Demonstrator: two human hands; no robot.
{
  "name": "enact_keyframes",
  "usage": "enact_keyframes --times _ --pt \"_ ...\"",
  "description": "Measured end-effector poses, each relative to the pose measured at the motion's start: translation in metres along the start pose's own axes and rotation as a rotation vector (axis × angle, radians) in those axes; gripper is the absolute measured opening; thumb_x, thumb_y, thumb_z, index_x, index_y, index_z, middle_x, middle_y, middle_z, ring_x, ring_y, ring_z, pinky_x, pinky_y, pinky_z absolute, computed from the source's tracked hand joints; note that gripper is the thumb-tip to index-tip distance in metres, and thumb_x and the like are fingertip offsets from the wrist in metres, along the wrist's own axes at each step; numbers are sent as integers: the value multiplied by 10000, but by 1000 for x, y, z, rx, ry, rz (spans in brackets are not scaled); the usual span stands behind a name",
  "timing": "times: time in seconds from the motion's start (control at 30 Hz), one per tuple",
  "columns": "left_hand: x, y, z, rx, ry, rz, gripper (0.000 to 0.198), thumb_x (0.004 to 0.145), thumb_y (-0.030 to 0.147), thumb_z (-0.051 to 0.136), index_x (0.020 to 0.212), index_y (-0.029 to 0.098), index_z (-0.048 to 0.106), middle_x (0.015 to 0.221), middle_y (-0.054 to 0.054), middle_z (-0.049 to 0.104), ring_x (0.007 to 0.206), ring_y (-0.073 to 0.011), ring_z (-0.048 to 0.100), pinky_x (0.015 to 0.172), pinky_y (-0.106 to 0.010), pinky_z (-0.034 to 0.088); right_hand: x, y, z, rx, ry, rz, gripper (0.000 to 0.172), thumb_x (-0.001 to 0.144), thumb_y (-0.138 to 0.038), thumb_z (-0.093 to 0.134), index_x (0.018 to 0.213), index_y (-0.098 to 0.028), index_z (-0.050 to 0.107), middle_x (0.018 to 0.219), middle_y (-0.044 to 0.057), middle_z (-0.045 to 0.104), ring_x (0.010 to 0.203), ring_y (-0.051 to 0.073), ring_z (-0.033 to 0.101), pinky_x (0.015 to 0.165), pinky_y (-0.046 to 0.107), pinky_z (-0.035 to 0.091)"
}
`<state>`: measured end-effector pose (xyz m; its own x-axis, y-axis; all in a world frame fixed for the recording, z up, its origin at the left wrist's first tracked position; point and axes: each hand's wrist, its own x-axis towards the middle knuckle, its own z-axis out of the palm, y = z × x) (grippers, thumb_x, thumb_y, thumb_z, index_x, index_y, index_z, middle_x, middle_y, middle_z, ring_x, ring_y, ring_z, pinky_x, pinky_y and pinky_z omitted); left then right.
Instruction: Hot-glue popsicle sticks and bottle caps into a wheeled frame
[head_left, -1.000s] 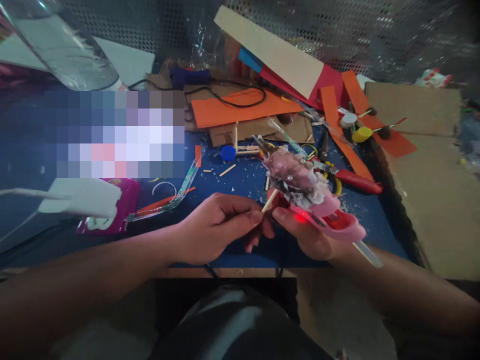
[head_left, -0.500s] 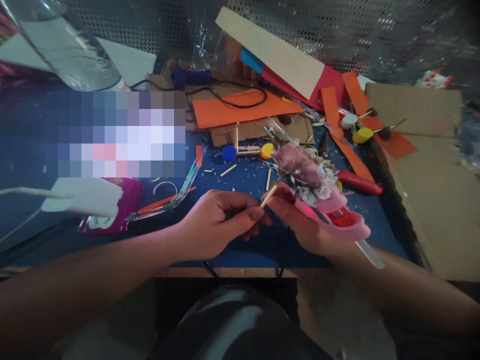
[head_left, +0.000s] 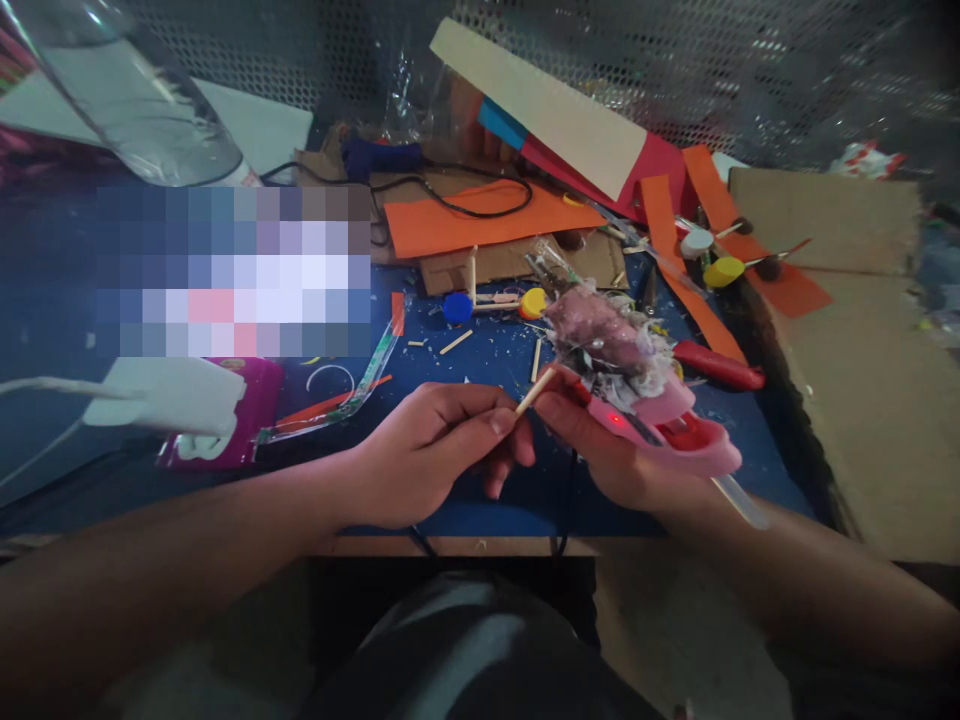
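Between the thumb and fingers of my left hand (head_left: pixel 450 440) is a short wooden stick (head_left: pixel 534 392), slanting up to the right. Its upper end comes close to the fingers of my right hand (head_left: pixel 600 445); I cannot tell if they touch. That hand is closed around a pink hot glue gun (head_left: pixel 694 445) with a lit red light and a clear glue stick (head_left: pixel 741 502) poking out behind. Grey, fluffy, hardened residue (head_left: pixel 600 335) coats the gun's front, and its tip is hard to make out. Just beyond lie a blue cap (head_left: pixel 458 307) and a yellow cap (head_left: pixel 533 303) joined by sticks.
Stick pieces (head_left: pixel 456 342) and crumbs litter the blue tabletop (head_left: pixel 420 365). Left are a white charger (head_left: pixel 176 395) on a magenta socket box (head_left: pixel 262 390) and a big clear bottle (head_left: pixel 150 100). Orange paper (head_left: pixel 480 215), a red-handled tool (head_left: pixel 720 367) and cardboard (head_left: pixel 870 380) lie behind and right.
My left hand has shifted slightly left and down with the stick, and its lower fingers have uncurled a little. My right hand and the glue gun are almost still.
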<state>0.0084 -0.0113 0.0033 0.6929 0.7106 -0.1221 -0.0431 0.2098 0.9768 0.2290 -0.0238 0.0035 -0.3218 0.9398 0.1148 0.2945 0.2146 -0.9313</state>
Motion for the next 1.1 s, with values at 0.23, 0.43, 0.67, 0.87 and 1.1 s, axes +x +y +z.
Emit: enact_keyframes --times 0.23,0.43,0.67,0.87,1.1 --pt "1 -1 3 -70 34 -4 388 1079 437 649 831 140 676 740 -15 628 632 -110 600 616 -239 545 4 -12 4 149 -99 8 343 1045 -437 720 762 -244 737 715 14 701 688 175 668 705 311 611" --pt "1 -3 3 -41 81 61 531 1035 637 674 857 137 685 725 -1 604 642 -102 581 604 -220 532 2 -7 3 73 -65 -38 275 1031 -339 704 775 -241 688 737 4 707 668 159 659 657 296 574" --pt "2 -5 0 13 156 101 509 1035 628 685 892 140 709 698 5 626 640 -97 600 634 -214 521 1 -5 7 -3 4 -104 186 991 -219 659 809 -253 671 737 1 722 622 154 636 620 306 576" --pt "4 -7 -2 58 189 95 490 1031 620 693 938 140 734 711 5 636 635 -101 608 624 -212 521 -2 -2 3 -27 60 -61 115 968 -250 706 856 -250 732 720 -7 732 607 148 651 615 307 572" --pt "4 -1 1 119 161 84 324 1086 370 615 853 152 668 711 17 636 645 -83 604 637 -165 505 -5 12 7 154 120 70 139 938 -373 838 1009 -270 776 832 -7 798 682 163 707 645 306 567"
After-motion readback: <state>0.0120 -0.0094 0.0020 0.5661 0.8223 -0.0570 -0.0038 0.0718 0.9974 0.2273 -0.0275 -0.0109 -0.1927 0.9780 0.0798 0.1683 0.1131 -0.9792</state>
